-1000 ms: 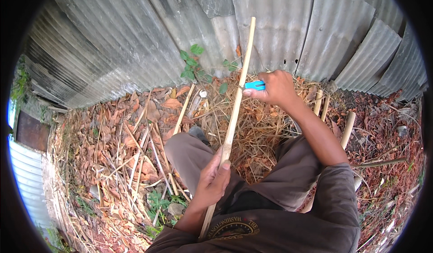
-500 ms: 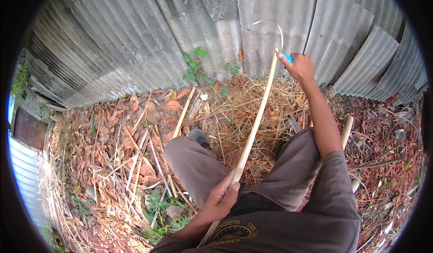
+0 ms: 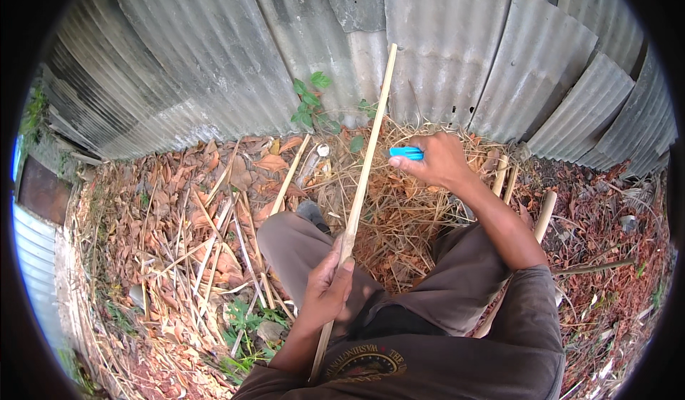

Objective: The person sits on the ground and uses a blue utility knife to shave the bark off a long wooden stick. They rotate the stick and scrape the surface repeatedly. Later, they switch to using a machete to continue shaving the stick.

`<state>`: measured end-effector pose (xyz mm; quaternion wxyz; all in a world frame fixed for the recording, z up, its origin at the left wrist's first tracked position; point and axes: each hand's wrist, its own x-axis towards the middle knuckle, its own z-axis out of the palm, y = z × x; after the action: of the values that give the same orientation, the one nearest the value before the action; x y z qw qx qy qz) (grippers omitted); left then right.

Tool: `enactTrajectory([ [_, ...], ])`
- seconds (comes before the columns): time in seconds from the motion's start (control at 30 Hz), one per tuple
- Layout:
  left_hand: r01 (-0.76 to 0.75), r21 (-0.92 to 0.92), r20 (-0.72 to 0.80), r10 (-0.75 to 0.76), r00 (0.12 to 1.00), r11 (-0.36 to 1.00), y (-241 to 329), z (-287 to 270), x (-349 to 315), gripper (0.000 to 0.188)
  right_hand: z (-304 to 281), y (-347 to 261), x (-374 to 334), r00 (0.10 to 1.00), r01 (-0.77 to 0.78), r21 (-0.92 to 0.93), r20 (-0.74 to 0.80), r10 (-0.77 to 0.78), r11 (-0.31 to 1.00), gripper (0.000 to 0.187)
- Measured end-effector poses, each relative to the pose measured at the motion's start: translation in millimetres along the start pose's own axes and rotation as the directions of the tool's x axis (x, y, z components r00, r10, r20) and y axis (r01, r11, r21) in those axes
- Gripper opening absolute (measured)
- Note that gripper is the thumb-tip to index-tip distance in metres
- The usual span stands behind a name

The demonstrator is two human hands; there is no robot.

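Note:
A long pale peeled stick slants up and away from my lap, its lower end running under my left forearm. My left hand is closed around its darker lower part, by my knee. To the right of the stick, my right hand grips a short bright blue tool with a plastic handle, my thumb lying along it. The tool stands apart from the stick, and I cannot make out its blade. The stick's far tip is in front of the metal fence.
A corrugated metal fence stands close ahead. Dry leaves and loose strips cover the ground at left, with straw shavings between my legs. More sticks lie by my right leg. Green plants grow at the fence's foot.
My right hand has drawn back from the stick's far tip toward me and left with the blue tool. The curled shaving at the tip is gone. The stick has swung left.

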<state>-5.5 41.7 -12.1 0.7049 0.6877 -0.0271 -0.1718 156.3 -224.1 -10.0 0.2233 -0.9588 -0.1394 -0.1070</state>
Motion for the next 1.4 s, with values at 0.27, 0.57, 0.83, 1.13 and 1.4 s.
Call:
enactTrajectory([
  [0.27,0.014,0.097,0.000,-0.014,1.000,0.995,-3,3,-6,0.051,15,-13,-6,0.987,0.162,-0.101,-0.007,-0.163,0.982,0.072],
  [0.57,-0.009,0.148,0.102,-0.006,0.995,0.989,-4,19,-17,0.048,-19,64,40,0.907,-0.383,-0.048,-0.210,0.365,0.923,0.085],
  [0.83,0.184,-0.149,0.262,-0.140,0.955,0.972,-15,18,-31,0.052,-20,156,17,0.723,-0.647,0.095,-0.239,0.648,0.757,0.090],
  [1.13,0.143,-0.361,0.188,-0.079,0.979,0.922,1,18,-4,0.050,-20,2,-19,0.998,-0.004,0.035,-0.064,0.006,0.999,0.078],
  [1.4,-0.035,0.124,0.059,0.028,0.998,0.992,12,23,-11,0.052,-2,-3,-23,0.976,0.144,-0.101,-0.150,-0.158,0.984,0.078],
])
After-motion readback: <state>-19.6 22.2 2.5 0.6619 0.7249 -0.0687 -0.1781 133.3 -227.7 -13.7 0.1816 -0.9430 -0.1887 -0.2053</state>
